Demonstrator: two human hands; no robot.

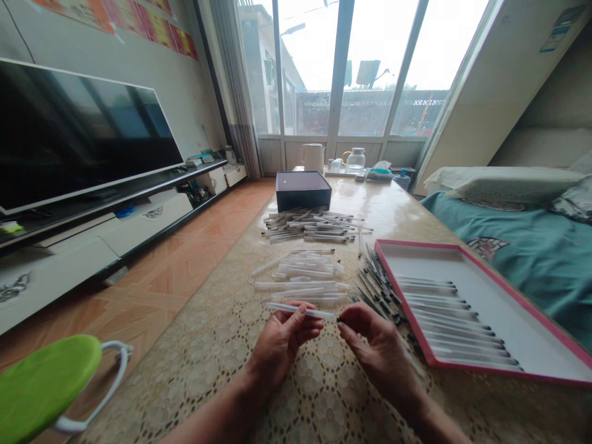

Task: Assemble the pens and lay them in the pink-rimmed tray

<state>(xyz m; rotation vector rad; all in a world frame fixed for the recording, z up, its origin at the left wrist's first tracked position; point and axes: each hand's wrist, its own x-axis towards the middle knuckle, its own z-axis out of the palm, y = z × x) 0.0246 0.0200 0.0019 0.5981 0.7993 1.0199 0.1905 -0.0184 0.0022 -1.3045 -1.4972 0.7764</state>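
The left hand [283, 339], thumb uppermost, pinches one white barrel [321, 313] above the table [222, 345]; the right hand [377, 342], knuckles up, pinches one black tip [341, 320] at the barrel's end; one pink-rimmed tray [485, 296] sits rightward; its pens [456, 324] overlap, uncountable.

Pen tube [319, 314]: slim, straight, whitish, partly see-through; held crosswise in the left hand [283, 333], pinched under the thumb and backed by the fingers, a stretch near its middle covered. Sloped slightly in view, left end seen higher and uncovered, right end directed at the black piece [341, 320]. Black piece: small, gripped between thumb and forefinger of the right hand [377, 342], partly hidden by the fingertips; held right beside the tube's right end, contact or gap not made out
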